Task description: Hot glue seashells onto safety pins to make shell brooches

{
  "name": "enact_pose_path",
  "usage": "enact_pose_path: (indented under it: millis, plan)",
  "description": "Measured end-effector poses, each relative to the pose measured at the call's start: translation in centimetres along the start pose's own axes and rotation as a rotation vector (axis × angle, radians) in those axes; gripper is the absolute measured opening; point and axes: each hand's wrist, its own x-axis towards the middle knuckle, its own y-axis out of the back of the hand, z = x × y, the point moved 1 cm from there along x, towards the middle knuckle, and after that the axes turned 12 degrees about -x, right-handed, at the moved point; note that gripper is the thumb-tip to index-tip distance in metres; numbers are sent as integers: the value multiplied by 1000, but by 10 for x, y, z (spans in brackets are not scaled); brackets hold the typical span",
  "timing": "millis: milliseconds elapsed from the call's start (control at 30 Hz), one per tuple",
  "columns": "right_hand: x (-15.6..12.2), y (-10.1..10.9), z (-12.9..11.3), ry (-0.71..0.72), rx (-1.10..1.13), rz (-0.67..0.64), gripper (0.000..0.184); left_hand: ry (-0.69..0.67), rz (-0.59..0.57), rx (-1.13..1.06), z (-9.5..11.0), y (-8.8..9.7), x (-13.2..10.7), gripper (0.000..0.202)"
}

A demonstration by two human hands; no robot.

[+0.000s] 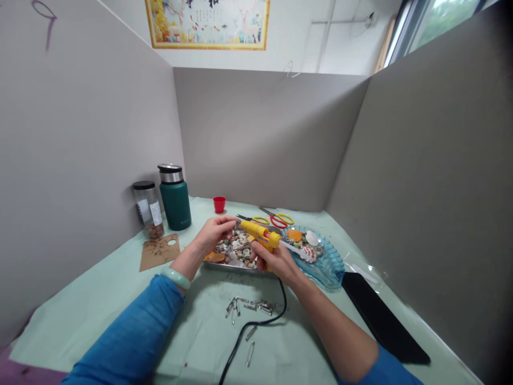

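Observation:
A yellow hot glue gun [260, 233] is gripped in my right hand [276, 262], its nozzle pointing left and a clear glue stick [294, 249] coming out of its back. My left hand [219, 233] has its fingers pinched together right at the nozzle; whatever is between them is too small to make out. Below both hands lies a metal tray [240, 269] filled with small shells and stones [239, 248]. The gun's black cord [256, 323] curves down over the cloth toward me. Several metal safety pins [260, 306] are scattered in front of the tray.
Right of the tray is a blue scalloped plate [334, 262] with shells, beside a long black object [385, 318]. Behind are scissors [280, 218] and a red cup [219, 205]. At left stand a green flask [175, 203], a jar [148, 208] and a brown card [154, 255]. Grey panels enclose three sides.

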Motion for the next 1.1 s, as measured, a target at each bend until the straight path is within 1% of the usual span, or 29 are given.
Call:
enact_pose_path:
  millis: [300,733,1100]
  plan:
    - [1,-1,0,9,1,23,46,-24,-14,36,-2,1,0,28]
    - [0,-2,3,20,-74,-15,45,-37,14,10,2,-2,-1,30]
    - [0,-3,4,13,-85,-3,46,-26,17,20,3,0,-1,30]
